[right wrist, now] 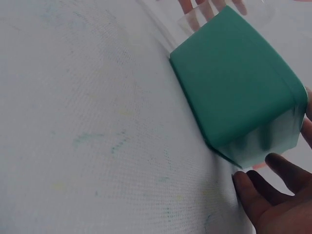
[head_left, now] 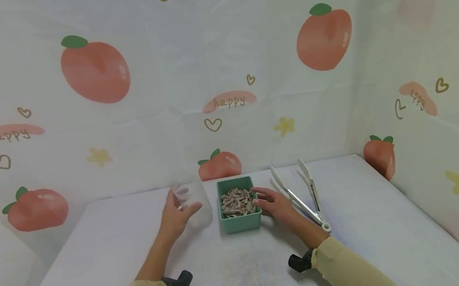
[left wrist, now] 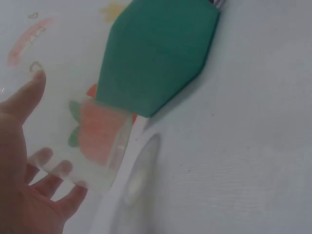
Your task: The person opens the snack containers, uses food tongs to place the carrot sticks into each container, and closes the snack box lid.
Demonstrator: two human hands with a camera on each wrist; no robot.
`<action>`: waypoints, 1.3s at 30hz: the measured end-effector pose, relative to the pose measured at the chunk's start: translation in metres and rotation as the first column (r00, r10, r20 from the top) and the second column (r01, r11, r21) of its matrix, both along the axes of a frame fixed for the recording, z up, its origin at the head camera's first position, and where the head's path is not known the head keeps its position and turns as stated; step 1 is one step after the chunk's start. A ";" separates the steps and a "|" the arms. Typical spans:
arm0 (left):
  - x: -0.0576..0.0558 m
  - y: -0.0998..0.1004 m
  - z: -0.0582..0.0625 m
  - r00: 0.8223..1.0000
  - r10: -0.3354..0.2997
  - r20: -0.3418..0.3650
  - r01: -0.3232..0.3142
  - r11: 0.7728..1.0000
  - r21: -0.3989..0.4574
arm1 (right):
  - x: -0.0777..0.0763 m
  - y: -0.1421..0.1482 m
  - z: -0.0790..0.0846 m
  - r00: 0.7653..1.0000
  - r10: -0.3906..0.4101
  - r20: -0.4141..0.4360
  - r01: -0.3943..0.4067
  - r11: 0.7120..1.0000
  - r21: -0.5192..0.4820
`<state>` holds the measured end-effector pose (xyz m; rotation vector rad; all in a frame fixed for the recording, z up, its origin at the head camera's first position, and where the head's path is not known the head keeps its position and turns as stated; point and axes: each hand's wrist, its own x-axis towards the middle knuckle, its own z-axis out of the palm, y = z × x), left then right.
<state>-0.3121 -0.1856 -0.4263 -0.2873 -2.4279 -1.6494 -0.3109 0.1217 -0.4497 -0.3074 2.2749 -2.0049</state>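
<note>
A green box (head_left: 242, 223) stands on the table, filled with small grey-brown, irregular pieces (head_left: 237, 202). To its left, my left hand (head_left: 177, 217) holds a clear plastic container (head_left: 199, 216), thumb on the near side. In the left wrist view, several fingertips (left wrist: 63, 168) curl at the edge of the clear container (left wrist: 105, 161). My right hand (head_left: 275, 203) is at the box's right side with loosely bent, spread fingers. Seen from the right wrist, fingertips (right wrist: 278, 161) lie close along the wall of the green box (right wrist: 239, 78).
A pair of tongs (head_left: 298, 202) with white tips and metal arms lies spread to the right of the box, beside my right forearm. The table (head_left: 250, 278) has a white cover. Behind it hangs a printed white backdrop (head_left: 158, 143).
</note>
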 end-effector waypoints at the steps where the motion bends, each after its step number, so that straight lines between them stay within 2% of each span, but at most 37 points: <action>1: 0.000 0.001 -0.001 1.000 -0.002 0.002 0.002 1.000 0.003 | 0.000 0.000 0.000 1.000 0.001 -0.006 -0.001 1.000 -0.002; 8: 0.004 0.008 -0.006 0.999 -0.015 0.028 0.015 1.000 -0.001 | -0.001 0.001 -0.002 1.000 0.000 -0.005 0.000 1.000 -0.001; 15: 0.006 0.011 -0.010 1.000 -0.025 0.017 0.025 1.000 0.001 | -0.002 0.000 -0.001 1.000 -0.008 -0.001 0.008 1.000 0.025; 19: 0.007 0.012 -0.014 0.998 -0.048 0.040 0.048 0.999 -0.002 | -0.002 0.001 -0.001 1.000 -0.011 -0.018 0.012 0.999 0.046; 23: 0.006 0.012 -0.017 0.996 -0.057 0.063 0.059 0.998 -0.036 | -0.002 0.001 -0.003 0.999 -0.005 -0.050 0.008 0.998 0.060; 31: 0.006 0.007 -0.015 0.998 -0.048 0.050 0.053 0.995 -0.088 | 0.000 -0.001 -0.001 1.000 0.008 -0.009 -0.008 1.000 0.024; 36: 0.004 0.005 -0.014 0.996 -0.071 0.045 0.076 0.989 -0.126 | 0.002 0.000 0.005 1.000 -0.008 -0.002 0.008 0.994 0.105; 39: 0.004 0.004 -0.011 0.996 -0.066 0.052 0.073 0.987 -0.143 | 0.002 0.000 0.011 0.998 -0.029 -0.053 0.039 0.980 0.196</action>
